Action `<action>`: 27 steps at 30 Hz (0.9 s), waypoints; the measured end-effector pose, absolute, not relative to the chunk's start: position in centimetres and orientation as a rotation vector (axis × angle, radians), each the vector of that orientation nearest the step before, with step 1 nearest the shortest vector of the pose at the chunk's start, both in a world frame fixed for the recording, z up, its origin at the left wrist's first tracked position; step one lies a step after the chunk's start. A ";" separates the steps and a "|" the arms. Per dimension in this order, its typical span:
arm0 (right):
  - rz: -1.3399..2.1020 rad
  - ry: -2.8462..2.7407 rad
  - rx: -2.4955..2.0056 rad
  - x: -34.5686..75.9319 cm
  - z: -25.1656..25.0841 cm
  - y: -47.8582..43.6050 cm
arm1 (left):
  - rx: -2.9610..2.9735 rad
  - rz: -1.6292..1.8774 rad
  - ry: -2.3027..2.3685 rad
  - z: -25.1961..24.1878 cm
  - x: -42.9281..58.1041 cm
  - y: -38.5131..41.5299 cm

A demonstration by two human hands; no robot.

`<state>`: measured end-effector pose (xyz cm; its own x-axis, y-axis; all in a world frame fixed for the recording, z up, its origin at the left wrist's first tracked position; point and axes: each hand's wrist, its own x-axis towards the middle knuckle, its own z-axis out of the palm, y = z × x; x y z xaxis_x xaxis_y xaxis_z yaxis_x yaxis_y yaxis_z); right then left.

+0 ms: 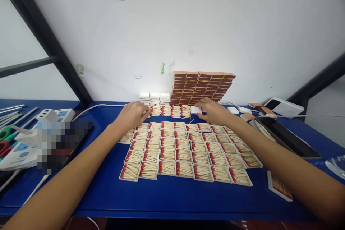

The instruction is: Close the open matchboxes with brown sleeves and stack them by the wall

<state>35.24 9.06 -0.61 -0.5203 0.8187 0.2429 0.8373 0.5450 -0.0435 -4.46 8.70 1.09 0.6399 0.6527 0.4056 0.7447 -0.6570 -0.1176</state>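
Note:
My right hand [211, 110] has its thumb and fingers closed on a small white matchbox tray [196, 110], at the right end of a row of loose match piles [167, 111]. At that row's left end, my left hand [134, 113] is bent closed beside the matches. What its fingertips hold, if anything, is hidden. Nearer to me, matchbox trays filled with red-headed matches [167, 153] lie in several rows. Behind the loose matches are stacked white trays [154, 98] and a tall stack of brown matchbox sleeves [199, 87].
On the right are a black-screened device [287, 136], a white power bank [284, 106] and a separate filled matchbox tray [279, 187]. Power strips [21, 152], cables and scissors [5, 142] occupy the left. A white wall [172, 25] rises behind the blue table [161, 199].

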 end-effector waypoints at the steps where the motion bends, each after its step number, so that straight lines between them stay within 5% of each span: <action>1: -0.119 -2.547 -1.393 35.4 -0.6 9.1 | -2.584 -0.469 -1.126 1.1 -4.4 8.7; 15: -0.150 -2.575 -1.411 35.5 0.7 8.7 | -2.602 -0.511 -1.180 1.1 -4.4 8.4; 27: -0.484 -2.647 -1.089 26.6 5.4 3.0 | -3.074 -1.302 -1.199 4.7 2.7 6.7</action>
